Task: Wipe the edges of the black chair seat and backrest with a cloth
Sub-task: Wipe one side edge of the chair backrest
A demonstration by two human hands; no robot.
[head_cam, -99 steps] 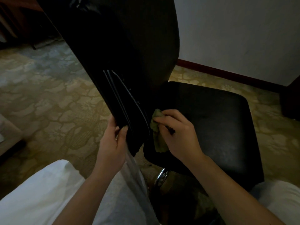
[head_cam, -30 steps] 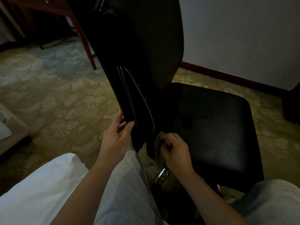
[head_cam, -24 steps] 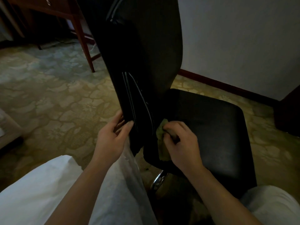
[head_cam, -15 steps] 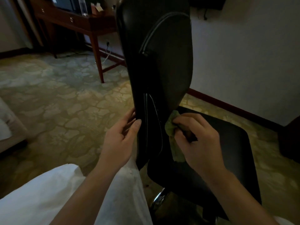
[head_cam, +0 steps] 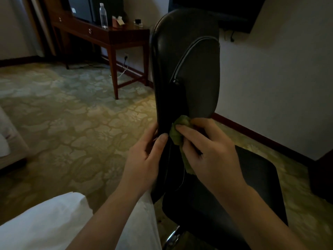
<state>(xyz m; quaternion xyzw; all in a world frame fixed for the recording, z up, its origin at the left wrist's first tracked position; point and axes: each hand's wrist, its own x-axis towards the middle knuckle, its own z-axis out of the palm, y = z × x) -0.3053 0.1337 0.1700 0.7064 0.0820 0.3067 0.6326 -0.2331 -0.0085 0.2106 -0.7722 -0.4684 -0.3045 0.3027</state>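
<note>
The black chair's backrest stands upright in the middle of the view, seen edge-on, with silver piping along its side. Its black seat lies lower right. My left hand grips the backrest's near edge from the left, thumb on the front. My right hand presses a crumpled green cloth against the backrest's side edge, a little above the seat. Part of the cloth hangs down under my fingers.
A dark wooden desk with a water bottle stands at the back left. Patterned carpet covers the floor. A white wall with a dark skirting board runs behind the chair. White bedding lies at the lower left.
My right hand has moved the cloth up from the seat-backrest joint along the backrest's side edge. My view has tilted up, showing the backrest's top and the desk. My left hand keeps its grip.
</note>
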